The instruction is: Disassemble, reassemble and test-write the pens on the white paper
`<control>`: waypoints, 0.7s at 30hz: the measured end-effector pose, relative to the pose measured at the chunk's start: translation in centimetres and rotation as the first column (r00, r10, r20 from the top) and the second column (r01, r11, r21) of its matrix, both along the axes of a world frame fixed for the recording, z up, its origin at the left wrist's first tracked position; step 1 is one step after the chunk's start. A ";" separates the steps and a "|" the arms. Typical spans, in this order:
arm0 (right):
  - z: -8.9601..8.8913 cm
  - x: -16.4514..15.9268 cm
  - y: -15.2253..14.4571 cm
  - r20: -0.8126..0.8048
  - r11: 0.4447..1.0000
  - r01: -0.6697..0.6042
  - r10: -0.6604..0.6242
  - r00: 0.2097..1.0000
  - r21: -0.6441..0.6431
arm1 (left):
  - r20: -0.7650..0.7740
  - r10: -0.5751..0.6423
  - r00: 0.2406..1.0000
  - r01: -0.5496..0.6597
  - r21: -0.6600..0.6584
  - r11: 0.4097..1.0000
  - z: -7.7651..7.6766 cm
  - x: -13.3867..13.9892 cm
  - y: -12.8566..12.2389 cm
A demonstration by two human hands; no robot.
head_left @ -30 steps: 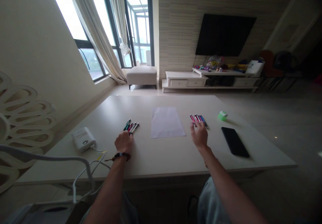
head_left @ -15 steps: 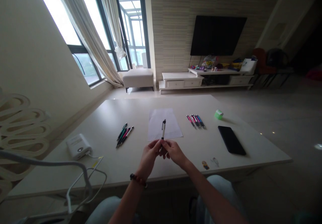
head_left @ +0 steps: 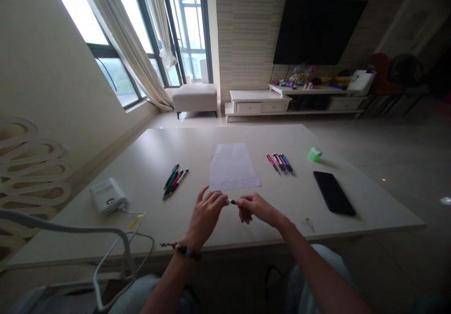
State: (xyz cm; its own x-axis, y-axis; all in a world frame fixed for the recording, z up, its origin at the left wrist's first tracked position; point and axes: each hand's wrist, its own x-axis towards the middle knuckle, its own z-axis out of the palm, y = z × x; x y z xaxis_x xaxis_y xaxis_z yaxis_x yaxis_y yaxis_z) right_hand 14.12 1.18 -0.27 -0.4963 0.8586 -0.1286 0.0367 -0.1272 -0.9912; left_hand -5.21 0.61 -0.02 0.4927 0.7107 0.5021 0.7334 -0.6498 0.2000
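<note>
The pen (head_left: 232, 202), upright half a second ago, now lies level between both hands just above the bench (head_left: 148, 154), near the paper sheet (head_left: 232, 166). The left hand (head_left: 206, 215) pinches one end with its other fingers spread, and the right hand (head_left: 255, 208) has its fingers curled round the other end.

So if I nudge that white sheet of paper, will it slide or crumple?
The white sheet of paper lies flat and thin on the smooth pale table, so it probably slides easily. Lifted by one edge, it would likely droop.
</note>
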 end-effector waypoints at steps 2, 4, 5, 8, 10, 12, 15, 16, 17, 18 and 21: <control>-0.5 -0.2 0.3 0.007 0.987 0.147 -0.147 0.989 -0.063 | -0.002 0.022 1.000 -0.022 -0.004 1.000 -0.3 0.1 -0.2; -1.1 -0.7 0.4 -0.011 0.954 0.248 -0.254 0.967 -0.167 | 0.013 0.050 0.999 -0.050 0.013 0.999 -0.6 0.2 -0.5; -1.3 -1.1 0.4 -0.036 0.936 0.273 -0.288 0.957 -0.224 | 0.025 0.058 0.998 -0.059 0.026 0.998 -0.7 0.3 -0.6; -1.7 -2.0 0.0 -0.127 0.891 0.260 -0.327 0.936 -0.373 | 0.063 0.045 0.997 -0.049 0.064 0.997 -0.8 0.3 -0.9; -1.7 -2.3 -0.2 -0.165 0.872 0.224 -0.323 0.932 -0.436 | 0.082 0.026 0.996 -0.033 0.089 0.995 -0.6 0.2 -1.0; -1.6 -2.4 -0.4 -0.208 0.867 0.182 -0.306 0.929 -0.463 | 0.096 0.007 0.995 -0.017 0.111 0.994 -0.6 0.1 -1.0; -1.6 -2.5 -0.6 -0.328 0.892 0.132 -0.292 0.898 -0.432 | 0.112 -0.006 0.994 -0.007 0.117 0.993 -0.6 0.1 -1.1; -1.6 -2.5 -0.6 -0.366 0.902 0.108 -0.276 0.889 -0.419 | 0.116 -0.001 0.993 -0.012 0.110 0.994 -0.6 0.1 -1.2; -1.6 -2.5 -0.6 -0.392 0.909 0.084 -0.257 0.883 -0.408 | 0.116 0.006 0.993 -0.018 0.098 0.995 -0.7 0.2 -1.2; -1.7 -2.6 -0.7 -0.406 0.915 0.067 -0.241 0.882 -0.398 | 0.114 0.014 0.993 -0.023 0.082 0.996 -0.7 0.2 -1.3; -1.7 -2.6 -0.7 -0.387 0.929 0.077 -0.225 0.894 -0.361 | 0.115 0.040 0.993 -0.040 -0.005 0.999 -0.5 0.3 -1.6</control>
